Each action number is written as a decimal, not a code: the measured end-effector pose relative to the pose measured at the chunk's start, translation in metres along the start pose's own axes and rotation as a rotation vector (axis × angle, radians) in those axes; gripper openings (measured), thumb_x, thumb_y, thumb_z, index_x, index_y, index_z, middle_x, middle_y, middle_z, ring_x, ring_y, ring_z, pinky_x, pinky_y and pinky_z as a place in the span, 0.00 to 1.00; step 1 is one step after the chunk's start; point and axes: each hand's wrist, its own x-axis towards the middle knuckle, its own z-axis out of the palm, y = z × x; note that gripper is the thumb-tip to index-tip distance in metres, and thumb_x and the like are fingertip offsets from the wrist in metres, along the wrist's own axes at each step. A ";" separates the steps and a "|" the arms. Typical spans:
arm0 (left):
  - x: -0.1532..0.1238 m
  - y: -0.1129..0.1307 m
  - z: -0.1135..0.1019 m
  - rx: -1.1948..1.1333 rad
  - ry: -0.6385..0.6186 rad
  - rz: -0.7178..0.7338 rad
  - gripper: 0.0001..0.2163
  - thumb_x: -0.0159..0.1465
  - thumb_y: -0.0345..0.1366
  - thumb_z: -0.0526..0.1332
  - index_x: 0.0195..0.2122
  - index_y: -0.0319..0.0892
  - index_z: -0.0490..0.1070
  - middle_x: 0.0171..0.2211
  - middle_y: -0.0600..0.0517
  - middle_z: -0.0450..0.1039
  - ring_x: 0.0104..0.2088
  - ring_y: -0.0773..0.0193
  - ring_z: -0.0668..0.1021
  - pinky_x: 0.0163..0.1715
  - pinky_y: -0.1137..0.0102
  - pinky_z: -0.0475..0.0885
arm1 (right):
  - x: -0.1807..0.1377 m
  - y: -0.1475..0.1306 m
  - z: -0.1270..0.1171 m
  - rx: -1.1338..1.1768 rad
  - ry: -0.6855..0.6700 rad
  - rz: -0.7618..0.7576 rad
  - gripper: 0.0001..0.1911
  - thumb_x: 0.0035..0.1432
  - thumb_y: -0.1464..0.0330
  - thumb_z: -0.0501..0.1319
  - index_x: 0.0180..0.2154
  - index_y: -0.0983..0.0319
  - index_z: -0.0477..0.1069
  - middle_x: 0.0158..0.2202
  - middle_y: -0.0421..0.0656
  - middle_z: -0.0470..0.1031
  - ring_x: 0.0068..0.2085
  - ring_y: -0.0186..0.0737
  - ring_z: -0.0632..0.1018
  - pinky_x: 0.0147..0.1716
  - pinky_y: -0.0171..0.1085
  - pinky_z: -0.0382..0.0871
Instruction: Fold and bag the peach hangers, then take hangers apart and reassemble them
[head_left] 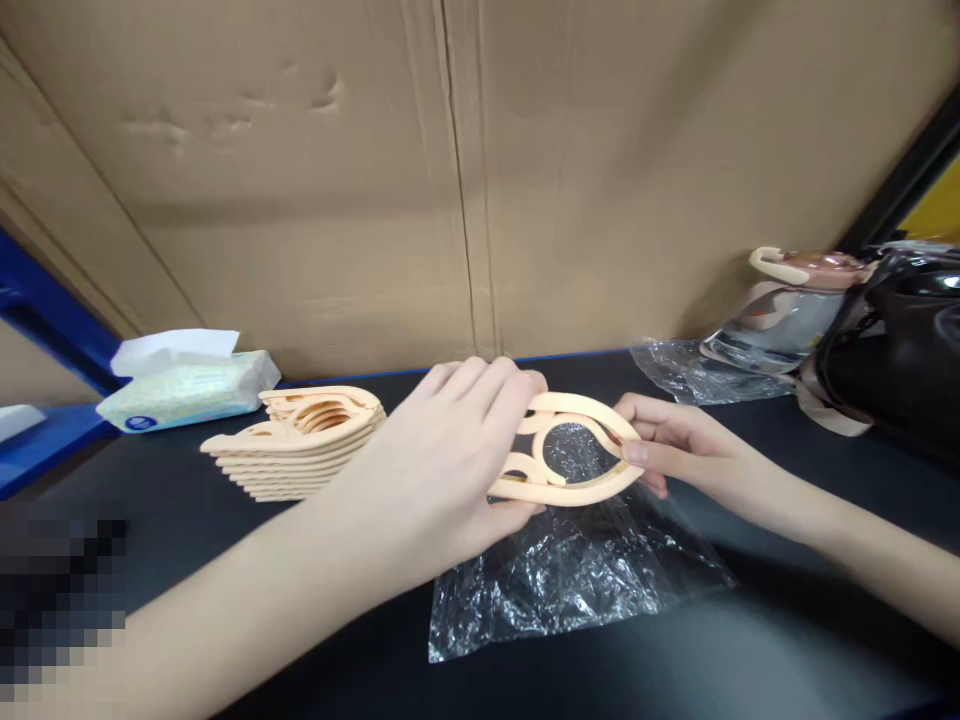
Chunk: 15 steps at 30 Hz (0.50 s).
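A peach plastic folding hanger [592,490], folded into a loop with a curved hook inside, is held between both hands above the black table. My left hand [469,440] reaches across from the left and is closed over the hanger's left end, hiding that part. At the rounded right end, my right hand [667,445] pinches it between thumb and fingers. Under the hanger lies a crinkled clear plastic bag [555,580]. To the left of my left hand stands a neat stack of several matching folding hangers [315,440], partly covered by my forearm.
A tissue pack [195,390] lies at the back left beside a blue frame [45,330]. Cardboard [337,200] stands upright behind the table. At the right are another clear bag [705,375], a water bottle [787,310] and a shiny black bag [892,350].
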 end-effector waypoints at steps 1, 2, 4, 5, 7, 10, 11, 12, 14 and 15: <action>0.001 0.003 0.005 0.007 0.011 0.015 0.22 0.57 0.42 0.65 0.48 0.37 0.61 0.42 0.46 0.68 0.41 0.54 0.70 0.40 0.62 0.66 | 0.001 0.000 -0.001 0.014 -0.005 0.007 0.11 0.62 0.60 0.59 0.32 0.60 0.65 0.23 0.34 0.60 0.23 0.27 0.61 0.22 0.30 0.57; 0.001 0.005 0.009 0.003 0.017 0.020 0.24 0.57 0.44 0.65 0.49 0.37 0.61 0.43 0.45 0.67 0.41 0.54 0.70 0.40 0.62 0.67 | 0.001 0.000 -0.002 0.036 -0.008 0.012 0.13 0.62 0.60 0.59 0.30 0.61 0.64 0.22 0.34 0.58 0.22 0.27 0.60 0.21 0.30 0.55; 0.002 0.005 0.016 -0.030 0.021 0.013 0.29 0.56 0.49 0.66 0.51 0.36 0.59 0.46 0.44 0.67 0.43 0.54 0.69 0.41 0.62 0.67 | 0.002 0.000 -0.003 0.084 -0.006 0.026 0.14 0.62 0.60 0.59 0.28 0.61 0.64 0.21 0.33 0.57 0.22 0.28 0.58 0.20 0.31 0.52; 0.002 0.005 0.018 -0.051 0.022 0.006 0.32 0.55 0.51 0.66 0.52 0.36 0.59 0.47 0.44 0.66 0.43 0.54 0.69 0.41 0.62 0.67 | 0.003 0.001 -0.004 0.102 -0.009 0.034 0.14 0.62 0.60 0.59 0.28 0.61 0.64 0.21 0.33 0.57 0.22 0.28 0.58 0.20 0.31 0.52; 0.001 0.003 0.022 -0.072 0.030 -0.004 0.35 0.53 0.53 0.67 0.54 0.36 0.57 0.49 0.43 0.65 0.45 0.53 0.69 0.44 0.61 0.67 | 0.003 0.002 -0.004 0.115 -0.019 0.047 0.14 0.62 0.61 0.59 0.28 0.62 0.64 0.20 0.33 0.57 0.21 0.28 0.57 0.20 0.31 0.51; 0.000 0.002 0.025 -0.080 0.027 -0.016 0.37 0.52 0.55 0.67 0.56 0.37 0.57 0.50 0.43 0.65 0.46 0.53 0.69 0.45 0.60 0.66 | 0.003 0.003 -0.004 0.114 -0.039 0.050 0.14 0.62 0.61 0.59 0.28 0.63 0.65 0.20 0.33 0.57 0.21 0.27 0.56 0.20 0.31 0.50; -0.001 0.001 0.026 -0.080 0.026 -0.019 0.38 0.52 0.55 0.66 0.57 0.36 0.57 0.50 0.43 0.65 0.46 0.53 0.69 0.45 0.60 0.67 | 0.003 0.004 -0.004 0.112 -0.043 0.052 0.14 0.62 0.61 0.58 0.28 0.63 0.66 0.20 0.33 0.57 0.21 0.27 0.57 0.20 0.31 0.50; -0.001 0.001 0.027 -0.077 0.023 -0.018 0.39 0.52 0.56 0.66 0.57 0.36 0.57 0.50 0.42 0.65 0.46 0.53 0.69 0.45 0.60 0.67 | 0.003 0.004 -0.004 0.111 -0.047 0.054 0.14 0.62 0.61 0.58 0.28 0.63 0.66 0.20 0.34 0.57 0.21 0.27 0.57 0.20 0.31 0.50; -0.001 0.000 0.029 -0.055 0.024 0.010 0.40 0.53 0.59 0.63 0.57 0.34 0.57 0.50 0.41 0.65 0.46 0.52 0.69 0.45 0.59 0.67 | 0.003 0.004 -0.004 0.105 -0.050 0.055 0.14 0.62 0.61 0.58 0.28 0.62 0.66 0.20 0.34 0.57 0.21 0.27 0.57 0.20 0.31 0.50; -0.001 0.000 0.030 -0.037 0.025 0.033 0.40 0.54 0.61 0.60 0.57 0.34 0.57 0.50 0.40 0.66 0.46 0.51 0.69 0.45 0.58 0.67 | 0.003 0.003 -0.005 0.097 -0.051 0.055 0.14 0.62 0.61 0.58 0.28 0.62 0.66 0.20 0.33 0.57 0.21 0.28 0.57 0.20 0.31 0.51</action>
